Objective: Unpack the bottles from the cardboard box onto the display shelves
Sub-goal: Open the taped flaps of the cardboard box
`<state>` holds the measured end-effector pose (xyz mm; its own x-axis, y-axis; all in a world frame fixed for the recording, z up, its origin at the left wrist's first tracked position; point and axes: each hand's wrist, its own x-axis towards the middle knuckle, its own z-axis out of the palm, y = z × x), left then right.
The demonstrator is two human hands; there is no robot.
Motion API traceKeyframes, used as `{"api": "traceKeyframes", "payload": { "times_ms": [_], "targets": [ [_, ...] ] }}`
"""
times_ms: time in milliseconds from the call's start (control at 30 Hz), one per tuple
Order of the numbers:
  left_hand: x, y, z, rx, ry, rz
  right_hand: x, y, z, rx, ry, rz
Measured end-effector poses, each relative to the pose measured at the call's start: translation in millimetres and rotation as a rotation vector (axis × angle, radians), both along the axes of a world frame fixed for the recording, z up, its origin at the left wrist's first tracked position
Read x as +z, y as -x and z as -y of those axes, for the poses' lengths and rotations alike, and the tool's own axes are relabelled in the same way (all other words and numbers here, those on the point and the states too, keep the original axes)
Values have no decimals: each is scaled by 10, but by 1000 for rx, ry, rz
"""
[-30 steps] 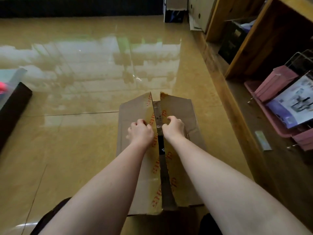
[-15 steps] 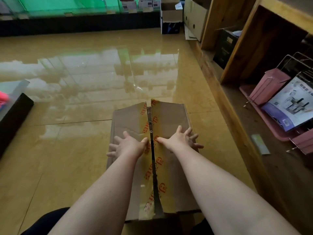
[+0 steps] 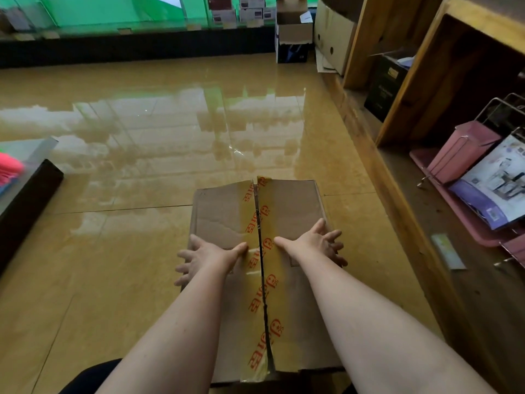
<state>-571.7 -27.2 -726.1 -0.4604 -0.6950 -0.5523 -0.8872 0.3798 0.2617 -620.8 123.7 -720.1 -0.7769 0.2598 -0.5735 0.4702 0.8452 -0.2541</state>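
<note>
Two hands on the cardboard box (image 3: 287, 223), both spread flat. Left hand (image 3: 206, 255) lies palm-down on the left flap, fingers splayed over the box's left edge, thumb just beside the centre seam. Right hand (image 3: 314, 244) mirrors it on the right flap, fingers fanned toward the right edge. Neither hand pinches or grips anything.

Box sits on the glossy floor (image 3: 127, 166), right in front of the person, wooden display shelves (image 3: 443, 89) just to the right. Tape (image 3: 255, 302) with red print is split along the seam; a dark gap shows between the flaps. Flaps lie nearly flat. No bottles visible, presumably inside under the flaps.

My read: step in hand is opening the flaps, task barely started.

How to do it well:
- slide the fingers to the seam edges, hook under each flap, fold both outward together
- crease them past the box sides so they don't spring shut
- tape remnant at the near end looks loose and may stick to skin or a flap; peel it clear first
- inner flaps may sit underneath, can't tell from here
- lift bottles upright, one per hand

Lowest shelf on the right holds a pink tray (image 3: 460, 206) with a booklet (image 3: 494, 186), so a free spot is needed.
</note>
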Motion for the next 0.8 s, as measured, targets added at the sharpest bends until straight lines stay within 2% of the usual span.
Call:
{"api": "traceKeyframes", "payload": {
  "times_ms": [267,633,800],
  "targets": [
    [-86,24,64,25,60,45,-44,44,-20,-119,28,-17],
    [-48,-63,133,115,-64,-24,-62,29,-70,-218,115,-36],
    [-102,-126,133,119,-57,-77,-125,-23,-115,-232,107,-92]
  ]
}}
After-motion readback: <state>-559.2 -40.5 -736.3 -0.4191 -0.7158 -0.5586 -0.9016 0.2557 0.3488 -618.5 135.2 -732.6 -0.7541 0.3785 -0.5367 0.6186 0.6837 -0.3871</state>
